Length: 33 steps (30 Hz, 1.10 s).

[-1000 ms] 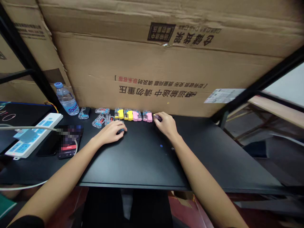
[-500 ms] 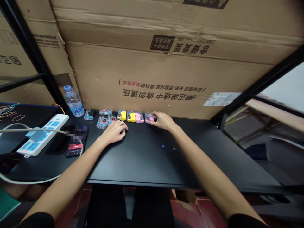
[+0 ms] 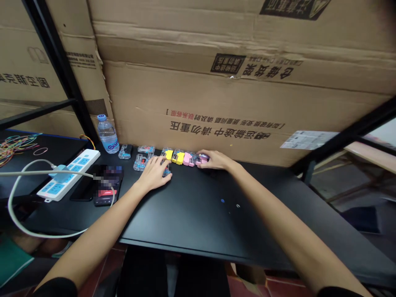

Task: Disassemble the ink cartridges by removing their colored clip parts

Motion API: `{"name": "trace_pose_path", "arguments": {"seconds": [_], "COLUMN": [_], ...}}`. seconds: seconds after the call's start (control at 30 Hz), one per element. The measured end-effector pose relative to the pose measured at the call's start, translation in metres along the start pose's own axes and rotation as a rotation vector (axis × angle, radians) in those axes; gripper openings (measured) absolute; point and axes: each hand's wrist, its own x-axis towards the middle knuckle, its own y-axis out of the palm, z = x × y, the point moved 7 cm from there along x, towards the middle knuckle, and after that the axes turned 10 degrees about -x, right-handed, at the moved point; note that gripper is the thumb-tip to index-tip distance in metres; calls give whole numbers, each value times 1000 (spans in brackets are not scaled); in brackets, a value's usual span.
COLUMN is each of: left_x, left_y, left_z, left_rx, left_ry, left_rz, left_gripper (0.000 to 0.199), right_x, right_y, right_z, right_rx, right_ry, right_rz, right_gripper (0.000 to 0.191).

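Observation:
Small clear plastic pieces with coloured parts, shaped somewhat like toy pistols, form a row near the cardboard. My right hand (image 3: 215,159) has its fingers closed around the pink piece (image 3: 202,160) at the row's right end. It sits right beside another pink piece (image 3: 189,159), followed leftward by a yellow piece (image 3: 178,157) and a second yellow piece (image 3: 167,154). My left hand (image 3: 154,173) is curled palm down over a clear bluish piece (image 3: 166,170), partly hidden between thumb and fingers. Left of that hand lie more clear pieces (image 3: 140,162).
A large cardboard sheet (image 3: 192,90) stands behind the black table (image 3: 185,218). At left are a water bottle (image 3: 108,135), a white power strip (image 3: 69,173), a phone (image 3: 107,198) and a looping white cable (image 3: 14,210). A blue bit (image 3: 222,201) lies at centre right.
The camera view has shifted, moving the scene rightward. My right hand has brought the pink piece up against its neighbour. More of the clear piece shows under my left hand.

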Motion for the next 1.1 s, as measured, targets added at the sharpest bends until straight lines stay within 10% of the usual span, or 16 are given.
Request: {"name": "trace_pose_path", "arguments": {"seconds": [0.47,0.77,0.97,1.1], "left_x": [-1,8,5,2], "left_y": [18,21,-1,-11], "left_z": [16,3,-1,-6], "left_rx": [121,79,77,148], "left_ry": [-105,-17,-1,32], "left_rz": [15,58,71,90], "left_gripper": [66,55,66,35], "right_x": [-4,-52,-83,-88], "right_y": [-1,-47,-29,-14], "right_z": [6,27,59,62], "right_rx": [-101,251,480,487], "right_ry": [61,18,-28,-20], "right_rz": [14,-266,-330,-292], "right_gripper": [68,60,63,64]}}
